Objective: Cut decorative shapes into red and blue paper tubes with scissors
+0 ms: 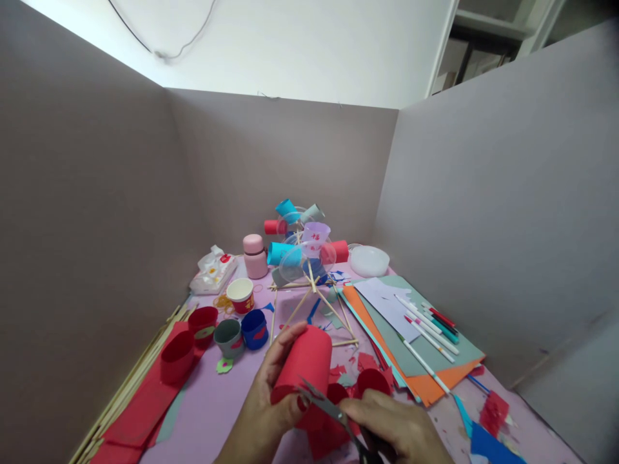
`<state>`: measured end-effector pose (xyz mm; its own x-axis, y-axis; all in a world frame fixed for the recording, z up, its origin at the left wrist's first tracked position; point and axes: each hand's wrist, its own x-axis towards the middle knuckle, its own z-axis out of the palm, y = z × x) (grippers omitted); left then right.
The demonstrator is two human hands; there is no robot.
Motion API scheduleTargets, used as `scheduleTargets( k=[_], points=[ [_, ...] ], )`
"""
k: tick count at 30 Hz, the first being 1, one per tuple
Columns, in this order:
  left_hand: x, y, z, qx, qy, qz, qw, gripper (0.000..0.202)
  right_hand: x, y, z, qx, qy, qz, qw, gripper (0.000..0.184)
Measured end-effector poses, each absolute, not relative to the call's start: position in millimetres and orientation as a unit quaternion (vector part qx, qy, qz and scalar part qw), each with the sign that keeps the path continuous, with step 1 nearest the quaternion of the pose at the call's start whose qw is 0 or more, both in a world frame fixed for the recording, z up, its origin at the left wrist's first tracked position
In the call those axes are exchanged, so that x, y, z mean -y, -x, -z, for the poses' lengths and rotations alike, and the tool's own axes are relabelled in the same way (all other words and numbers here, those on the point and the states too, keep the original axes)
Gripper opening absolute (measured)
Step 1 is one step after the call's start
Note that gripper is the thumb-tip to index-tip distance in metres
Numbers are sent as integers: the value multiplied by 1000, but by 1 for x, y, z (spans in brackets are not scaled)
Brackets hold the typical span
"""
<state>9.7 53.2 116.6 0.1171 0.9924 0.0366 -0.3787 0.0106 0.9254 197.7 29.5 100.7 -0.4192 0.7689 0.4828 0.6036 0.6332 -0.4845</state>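
My left hand (268,393) is wrapped round a red paper tube (310,356), tilted above the table, with the thumb at its near rim. In my right hand (394,419) is a pair of scissors (333,408), its blades against the tube's near edge by my left thumb. Whether the blades are cutting into the paper cannot be made out. Beneath and beside them lie red paper scraps (366,362) and another red paper cup (372,381). Behind the tube stands a wheel-like model (309,258) of clear discs and coloured paper cups on a wooden stick frame.
Paper cups in red (178,357), grey (229,338) and blue (255,328) stand left, near a white-and-red cup (240,296), a pink flask (255,256) and tissues (213,270). Coloured sheets (435,361) with markers (430,332) lie right. Partition walls (290,154) enclose the table.
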Motion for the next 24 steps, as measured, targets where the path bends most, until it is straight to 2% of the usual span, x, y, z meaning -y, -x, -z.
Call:
scheduleTargets(
  k=[13,20,24],
  points=[
    [-54,-4,-120,-417,-512,-497,563,75,-28,-200,-104,837,438,-43,326,58],
    [-52,-5,-125,-435,-516,-488,553,75,-31,-205,-105,848,414,-67,324,40],
    [-52,-5,-127,-430,-529,-489,545,73,-32,-208,-104,859,392,-93,314,39]
  ],
)
